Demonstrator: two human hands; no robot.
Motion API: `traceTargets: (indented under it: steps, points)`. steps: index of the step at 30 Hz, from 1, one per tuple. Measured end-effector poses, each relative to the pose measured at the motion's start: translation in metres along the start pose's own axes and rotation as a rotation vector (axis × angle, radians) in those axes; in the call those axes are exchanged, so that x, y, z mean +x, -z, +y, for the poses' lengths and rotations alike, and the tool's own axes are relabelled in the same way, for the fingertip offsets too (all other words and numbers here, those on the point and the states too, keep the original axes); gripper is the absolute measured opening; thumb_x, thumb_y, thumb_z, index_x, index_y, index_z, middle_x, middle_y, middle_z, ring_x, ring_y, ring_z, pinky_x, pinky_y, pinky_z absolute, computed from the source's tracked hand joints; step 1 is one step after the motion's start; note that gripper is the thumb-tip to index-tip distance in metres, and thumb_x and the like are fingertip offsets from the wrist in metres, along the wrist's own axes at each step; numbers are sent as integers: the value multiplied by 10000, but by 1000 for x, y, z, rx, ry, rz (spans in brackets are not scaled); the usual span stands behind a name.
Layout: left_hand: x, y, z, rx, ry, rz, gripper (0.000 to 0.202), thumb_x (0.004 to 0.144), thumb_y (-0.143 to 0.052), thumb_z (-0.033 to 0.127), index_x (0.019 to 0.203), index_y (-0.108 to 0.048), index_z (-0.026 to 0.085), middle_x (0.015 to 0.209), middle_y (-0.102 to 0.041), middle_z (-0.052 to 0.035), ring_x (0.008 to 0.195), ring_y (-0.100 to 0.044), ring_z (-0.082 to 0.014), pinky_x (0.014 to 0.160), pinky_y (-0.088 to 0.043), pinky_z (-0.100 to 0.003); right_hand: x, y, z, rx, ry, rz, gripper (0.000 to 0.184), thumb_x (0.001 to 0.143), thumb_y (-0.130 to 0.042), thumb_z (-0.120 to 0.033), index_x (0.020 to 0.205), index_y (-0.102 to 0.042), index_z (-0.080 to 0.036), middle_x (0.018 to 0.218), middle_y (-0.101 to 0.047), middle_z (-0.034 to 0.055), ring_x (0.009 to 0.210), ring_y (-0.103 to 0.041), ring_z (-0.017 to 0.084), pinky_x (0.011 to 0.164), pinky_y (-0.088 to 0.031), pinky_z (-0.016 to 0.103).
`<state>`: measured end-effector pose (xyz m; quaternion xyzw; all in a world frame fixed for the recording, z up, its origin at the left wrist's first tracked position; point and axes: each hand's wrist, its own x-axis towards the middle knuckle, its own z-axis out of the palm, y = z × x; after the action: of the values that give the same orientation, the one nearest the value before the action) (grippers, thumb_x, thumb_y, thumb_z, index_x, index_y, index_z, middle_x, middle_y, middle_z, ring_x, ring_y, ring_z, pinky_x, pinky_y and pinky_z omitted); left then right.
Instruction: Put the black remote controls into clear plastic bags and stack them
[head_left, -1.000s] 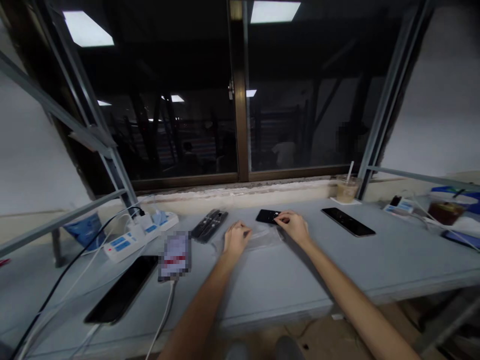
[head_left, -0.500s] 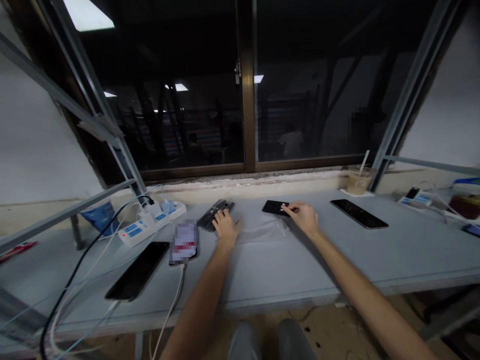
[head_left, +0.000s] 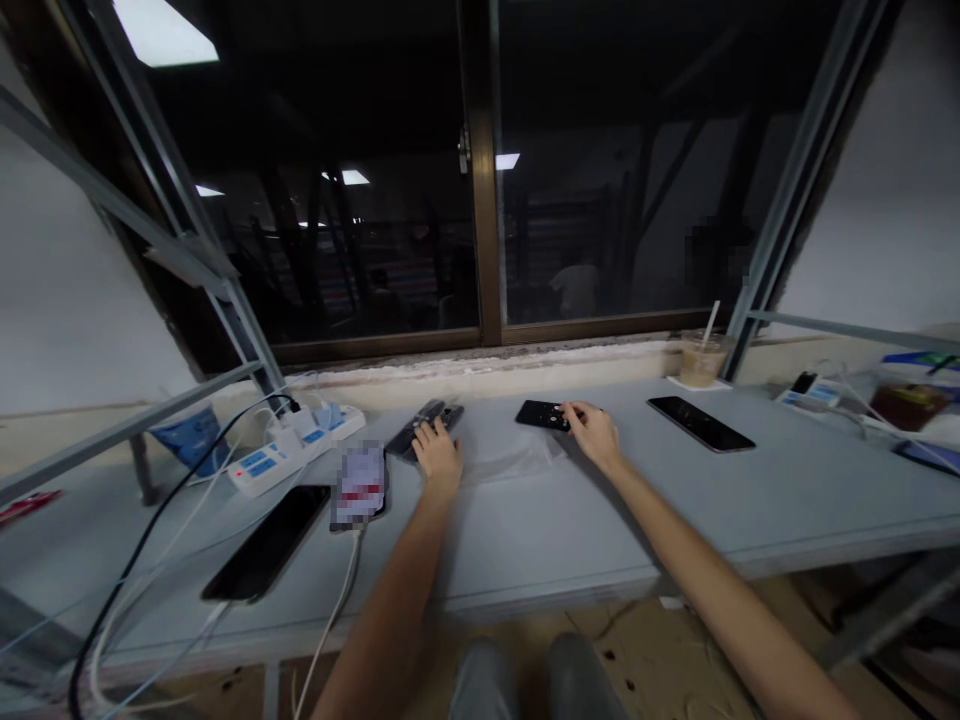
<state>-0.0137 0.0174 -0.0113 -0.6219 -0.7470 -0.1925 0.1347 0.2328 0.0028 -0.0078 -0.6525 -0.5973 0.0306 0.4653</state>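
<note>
My right hand (head_left: 594,435) pinches the right end of a black remote control (head_left: 537,413) with pale round buttons, which lies low over or on the grey table; I cannot tell which. To the left, my left hand (head_left: 438,450) rests with its fingers spread over dark remote controls (head_left: 409,432), apparently two side by side, partly covered by the fingers. Between the hands a clear plastic bag (head_left: 517,458) lies flat on the table (head_left: 540,540).
Left of my left hand are a lit phone (head_left: 360,485) on a cable, a black phone (head_left: 266,545) and a white power strip (head_left: 300,450). At right lie a dark phone (head_left: 701,423) and a cup with a straw (head_left: 701,362). Metal frame posts (head_left: 772,190) flank the window.
The view has turned slightly to the right, so everything sits further left. My left thumb has drawn in closer to the hand. The right hand keeps its pinch on the remote control.
</note>
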Motion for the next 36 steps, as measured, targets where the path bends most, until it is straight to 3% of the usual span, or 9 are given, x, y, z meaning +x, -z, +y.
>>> traceTargets:
  steps: [9,15,22,29,36]
  points:
    - [0,0,0,-71,18,-15,390,777,-467,284,1120,-484,98,1129,-511,-169,1050,-464,-271,884,-328,-350,1,-6,6,-24,106,-52,272,793,-450,-403,787,-663,-235,818,-681,26,644,-593,162,550,-393,252]
    - [4,4,-2,-153,52,-64,488,688,-541,263,1154,-467,136,1138,-479,-146,1052,-460,-267,888,-325,-369,-2,-4,-1,-55,143,-93,243,782,-473,-386,763,-669,-243,828,-675,11,612,-584,145,538,-380,247]
    - [4,18,4,-260,-153,111,483,643,-523,176,1120,-469,229,1095,-451,-78,1065,-437,-235,914,-294,-354,-1,0,-8,29,194,-86,240,779,-489,-389,815,-678,-245,831,-684,14,592,-588,138,558,-405,243]
    - [-5,24,11,-304,-347,104,407,622,-537,164,1020,-464,205,1066,-463,-79,1033,-464,-237,870,-320,-351,1,-6,-10,416,101,-107,360,725,-523,-488,833,-660,-173,822,-680,60,463,-564,120,501,-438,247]
    - [-1,16,8,-340,-344,-31,330,676,-577,258,987,-476,211,970,-584,-28,986,-517,-215,839,-320,-346,-2,-9,-11,509,-1,-202,382,734,-494,-505,817,-651,-167,860,-675,74,439,-550,117,427,-410,240]
